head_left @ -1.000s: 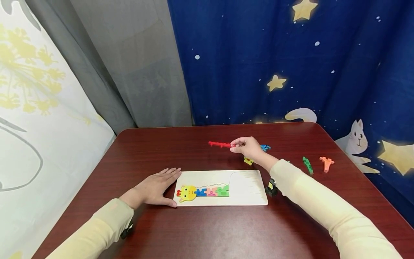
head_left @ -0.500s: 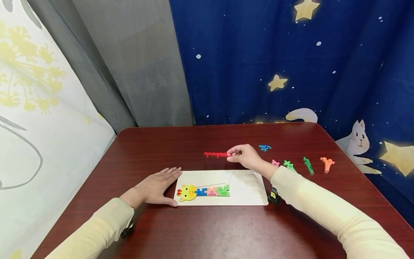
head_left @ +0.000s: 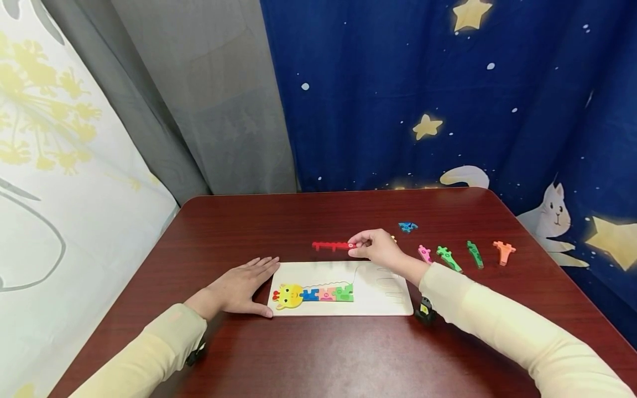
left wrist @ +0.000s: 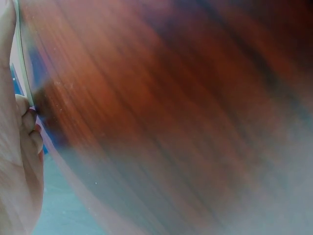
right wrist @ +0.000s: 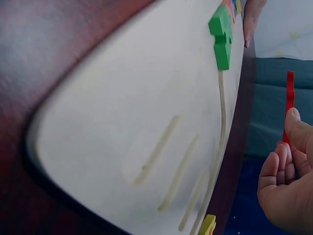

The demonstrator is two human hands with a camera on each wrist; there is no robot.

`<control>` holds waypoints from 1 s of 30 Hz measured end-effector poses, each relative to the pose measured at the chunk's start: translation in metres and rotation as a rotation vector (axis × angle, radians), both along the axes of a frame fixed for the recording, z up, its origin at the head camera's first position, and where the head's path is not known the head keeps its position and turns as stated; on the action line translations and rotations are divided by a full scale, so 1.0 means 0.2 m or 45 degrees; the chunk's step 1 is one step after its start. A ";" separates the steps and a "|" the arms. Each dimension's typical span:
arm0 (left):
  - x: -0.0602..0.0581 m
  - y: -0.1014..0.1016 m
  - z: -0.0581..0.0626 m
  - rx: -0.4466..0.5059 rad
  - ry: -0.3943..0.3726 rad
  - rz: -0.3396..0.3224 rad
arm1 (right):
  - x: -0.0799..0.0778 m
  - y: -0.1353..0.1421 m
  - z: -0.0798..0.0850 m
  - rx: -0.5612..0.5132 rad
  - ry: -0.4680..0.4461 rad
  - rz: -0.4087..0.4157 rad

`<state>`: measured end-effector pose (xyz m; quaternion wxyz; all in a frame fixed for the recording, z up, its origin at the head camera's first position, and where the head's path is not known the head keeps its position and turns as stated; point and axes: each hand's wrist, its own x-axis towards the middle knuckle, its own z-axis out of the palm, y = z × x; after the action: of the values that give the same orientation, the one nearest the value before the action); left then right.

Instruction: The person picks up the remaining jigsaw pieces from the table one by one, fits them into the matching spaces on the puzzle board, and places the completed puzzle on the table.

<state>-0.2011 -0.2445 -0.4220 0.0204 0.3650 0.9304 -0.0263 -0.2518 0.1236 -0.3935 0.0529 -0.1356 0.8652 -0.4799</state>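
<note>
Strip [head_left: 329,245] (red, toothed) pinched btwn R fingers [head_left: 362,236], L fingers [head_left: 259,270] straight at puzzle brd [head_left: 380,301] edge

Table [head_left: 239,232]: glossy wood-grain finish seen, light reflected. Board [head_left: 378,304]: judged wood-like, smooth, matt. On green block [head_left: 343,294] and red strip [head_left: 330,245], smooth, painted-looking faces noted. Matt, softly folded cloth recorded for blue curtain [head_left: 358,110], grey curtain [head_left: 224,110] and cream sleeves [head_left: 483,312].
</note>
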 end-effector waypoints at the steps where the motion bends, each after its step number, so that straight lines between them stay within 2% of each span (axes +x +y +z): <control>1: 0.00 0.00 0.00 0.006 0.004 -0.006 | 0.01 0.00 0.00 -0.003 0.005 0.001; 9: 0.00 0.00 0.00 0.016 -0.005 -0.003 | 0.06 -0.02 -0.03 0.000 0.068 0.024; 30: 0.00 0.00 0.00 -0.023 -0.013 0.018 | 0.16 -0.05 -0.07 0.016 0.061 0.097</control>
<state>-0.2016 -0.2443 -0.4229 0.0288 0.3583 0.9326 -0.0328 -0.2191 0.1130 -0.4077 0.0513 -0.1793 0.8635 -0.4687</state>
